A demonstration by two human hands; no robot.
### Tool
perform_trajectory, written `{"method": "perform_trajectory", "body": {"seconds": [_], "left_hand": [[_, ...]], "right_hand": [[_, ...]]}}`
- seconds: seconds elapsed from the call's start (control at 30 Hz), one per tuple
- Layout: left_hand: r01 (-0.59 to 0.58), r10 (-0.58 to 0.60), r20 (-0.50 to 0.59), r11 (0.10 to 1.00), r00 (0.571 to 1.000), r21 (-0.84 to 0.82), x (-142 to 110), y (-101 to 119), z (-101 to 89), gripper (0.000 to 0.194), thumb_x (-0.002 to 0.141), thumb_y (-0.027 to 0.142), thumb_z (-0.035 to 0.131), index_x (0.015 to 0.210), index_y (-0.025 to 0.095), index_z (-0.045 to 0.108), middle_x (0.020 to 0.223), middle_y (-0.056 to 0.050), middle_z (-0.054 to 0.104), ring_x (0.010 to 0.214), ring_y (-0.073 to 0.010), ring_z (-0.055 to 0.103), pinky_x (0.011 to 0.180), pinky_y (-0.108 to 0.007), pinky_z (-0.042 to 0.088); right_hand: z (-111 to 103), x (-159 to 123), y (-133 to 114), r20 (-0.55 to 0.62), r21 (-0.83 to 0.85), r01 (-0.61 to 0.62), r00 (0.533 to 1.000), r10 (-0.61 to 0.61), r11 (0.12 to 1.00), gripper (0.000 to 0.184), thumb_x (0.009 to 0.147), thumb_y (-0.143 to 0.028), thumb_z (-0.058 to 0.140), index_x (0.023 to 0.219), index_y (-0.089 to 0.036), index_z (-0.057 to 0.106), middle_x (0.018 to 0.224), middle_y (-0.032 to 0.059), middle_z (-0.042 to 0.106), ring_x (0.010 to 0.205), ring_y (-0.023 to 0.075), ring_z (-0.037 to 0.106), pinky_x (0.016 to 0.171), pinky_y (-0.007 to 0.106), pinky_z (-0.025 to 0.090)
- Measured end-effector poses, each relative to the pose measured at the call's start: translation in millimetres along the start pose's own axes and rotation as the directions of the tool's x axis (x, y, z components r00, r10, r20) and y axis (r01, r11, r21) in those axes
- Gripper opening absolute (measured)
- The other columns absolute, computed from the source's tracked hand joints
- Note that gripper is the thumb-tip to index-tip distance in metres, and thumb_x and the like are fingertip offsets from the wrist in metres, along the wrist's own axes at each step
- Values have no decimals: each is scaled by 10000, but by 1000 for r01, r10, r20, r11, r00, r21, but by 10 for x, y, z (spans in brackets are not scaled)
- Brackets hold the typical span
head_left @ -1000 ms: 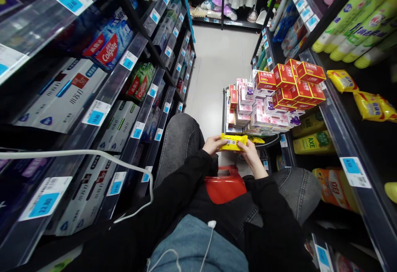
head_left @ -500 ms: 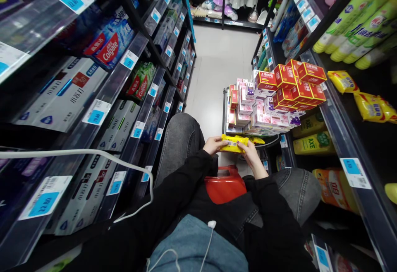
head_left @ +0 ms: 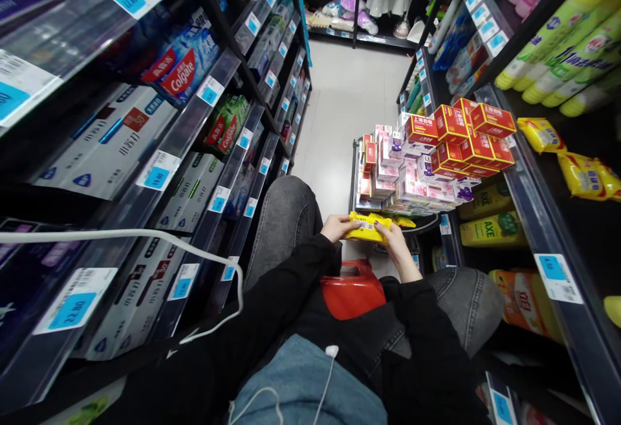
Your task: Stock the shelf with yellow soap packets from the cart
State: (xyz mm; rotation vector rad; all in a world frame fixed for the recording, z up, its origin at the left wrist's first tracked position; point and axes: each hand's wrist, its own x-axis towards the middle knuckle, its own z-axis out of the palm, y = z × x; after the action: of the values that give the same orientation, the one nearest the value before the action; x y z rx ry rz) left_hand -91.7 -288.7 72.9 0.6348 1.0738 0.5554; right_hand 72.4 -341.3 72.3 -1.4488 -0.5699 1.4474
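The left shelves (head_left: 184, 130) and right shelves (head_left: 532, 205) are walling in the aisle, while a pile of boxes (head_left: 412, 182) is standing at the far right of centre. Nearer, a red plastic object (head_left: 353, 299) is sitting low. And now the yellow packet (head_left: 367, 229), mid-scene, just nearer than that pile: the left hand (head_left: 336, 228) is pinching its left end, the right hand (head_left: 398, 244) its right! Light, even pressure is probably serving best, leaving the wrapper uncreased, the print readable.
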Motion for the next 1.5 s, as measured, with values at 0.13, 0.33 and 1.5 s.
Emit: {"method": "perform_trajectory", "body": {"seconds": [0.13,0.33,1.5], "left_hand": [[-4,4,6,1000,1000,9,-5,0,1,378,598,240,863,901,62,723,822,-122,732,718,-214,695,575,-284,595],[21,-21,-24,1000,1000,5,-37,43,6,281,650,225,827,840,49,717,811,-123,727,656,-187,678,532,-263,588],[-35,35,11,999,999,-27,12,30,-64,513,365,263,934,800,100,717,799,-80,730,688,-168,682,644,-252,567]], "right_hand": [[-7,15,18,-5,-2,8,1000,-8,1000,566,467,-562,829,836,-170,654,868,77,709,809,255,671,689,342,540],[-38,46,42,-11,-42,-4,1000,3,999,577,499,-631,783,800,-154,664,847,97,711,728,242,657,610,330,524],[-83,91,106,-26,-99,124,991,-128,987,493,482,-498,833,805,-185,631,833,25,674,758,184,614,751,330,498]]}}
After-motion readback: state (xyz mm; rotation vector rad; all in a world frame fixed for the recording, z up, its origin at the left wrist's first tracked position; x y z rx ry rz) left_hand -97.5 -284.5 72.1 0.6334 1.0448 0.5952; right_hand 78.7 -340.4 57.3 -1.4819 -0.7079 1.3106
